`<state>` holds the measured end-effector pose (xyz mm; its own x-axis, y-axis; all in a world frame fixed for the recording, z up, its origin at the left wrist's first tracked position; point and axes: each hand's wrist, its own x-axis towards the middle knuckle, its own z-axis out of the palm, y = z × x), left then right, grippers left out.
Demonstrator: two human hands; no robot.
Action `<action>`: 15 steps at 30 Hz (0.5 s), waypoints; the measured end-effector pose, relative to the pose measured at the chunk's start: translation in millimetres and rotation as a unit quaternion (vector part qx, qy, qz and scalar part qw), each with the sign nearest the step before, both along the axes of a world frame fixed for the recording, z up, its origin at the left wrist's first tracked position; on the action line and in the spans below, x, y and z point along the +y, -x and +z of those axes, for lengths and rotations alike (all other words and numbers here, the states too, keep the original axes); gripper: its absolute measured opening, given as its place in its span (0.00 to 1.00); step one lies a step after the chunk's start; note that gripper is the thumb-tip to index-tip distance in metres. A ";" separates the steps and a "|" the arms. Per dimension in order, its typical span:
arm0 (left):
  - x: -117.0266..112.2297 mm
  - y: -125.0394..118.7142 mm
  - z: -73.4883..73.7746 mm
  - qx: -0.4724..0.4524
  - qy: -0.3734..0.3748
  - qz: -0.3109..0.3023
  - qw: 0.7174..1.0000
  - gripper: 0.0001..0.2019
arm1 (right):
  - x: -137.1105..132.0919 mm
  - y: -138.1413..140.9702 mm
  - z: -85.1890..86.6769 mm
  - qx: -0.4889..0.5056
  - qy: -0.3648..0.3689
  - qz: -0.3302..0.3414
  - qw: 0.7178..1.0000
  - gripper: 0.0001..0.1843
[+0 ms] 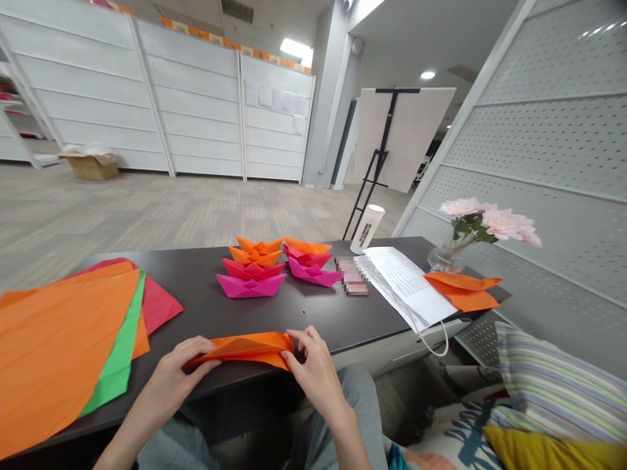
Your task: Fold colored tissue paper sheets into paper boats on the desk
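A folded strip of orange paper [249, 348] stretches between my hands at the table's front edge. My left hand [183, 365] pinches its left end between thumb and fingers. At the right end, my right hand [308, 359] grips the paper the same way. Beyond it stand folded paper boats in two groups: the left group has a pink boat [251, 286] in front, a red boat [252, 269] behind it and orange boats [255, 251] at the back. Another pink boat [313, 273] fronts the right group.
Large orange sheets [63, 339], with green and red ones, cover the table's left end. Right of the boats lie a blurred-out pinkish object [351, 276], printed sheets [406, 284] with a white cable, and folded orange paper [463, 290]. A flower vase [445, 258] and a white cylinder [367, 228] stand behind.
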<state>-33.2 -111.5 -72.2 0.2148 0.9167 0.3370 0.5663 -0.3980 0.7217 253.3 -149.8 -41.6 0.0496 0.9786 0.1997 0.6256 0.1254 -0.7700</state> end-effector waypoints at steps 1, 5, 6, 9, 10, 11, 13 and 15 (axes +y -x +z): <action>-0.2 -0.2 0.2 -0.001 -0.005 0.003 1.000 0.15 | 0.7 0.5 2.0 0.000 -0.009 0.006 1.000 0.14; -2.2 -2.0 4.8 0.008 -0.025 0.011 1.000 0.15 | 2.6 2.0 4.2 0.028 -0.042 0.017 0.999 0.05; -2.6 -2.3 5.9 0.011 -0.032 0.019 0.999 0.15 | 2.9 2.1 3.1 0.036 -0.040 0.021 0.998 0.05; -2.4 -2.5 6.8 0.007 -0.036 0.034 0.999 0.15 | 3.5 2.4 -2.5 0.060 -0.024 0.018 0.998 0.05; -1.9 -2.4 6.4 0.004 -0.027 0.028 0.999 0.15 | 3.8 2.5 -4.5 0.067 -0.024 0.013 0.997 0.05; -1.3 -2.2 5.8 0.002 -0.017 0.021 1.000 0.15 | 4.1 2.5 -6.0 0.073 -0.028 0.010 0.997 0.05; -0.1 -1.8 4.5 -0.001 -0.008 0.019 1.000 0.16 | 4.5 2.0 -7.0 0.083 -0.041 0.015 0.996 0.06; 1.0 -1.1 3.7 0.000 -0.019 0.034 0.999 0.16 | 4.3 0.7 -4.6 0.092 -0.053 0.037 0.994 0.08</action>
<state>-32.2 -110.5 -68.5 0.1521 0.9155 0.3724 0.5928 -0.3860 0.7068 252.6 -145.5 -46.2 0.0233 0.9549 0.2961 0.4611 0.2525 -0.8506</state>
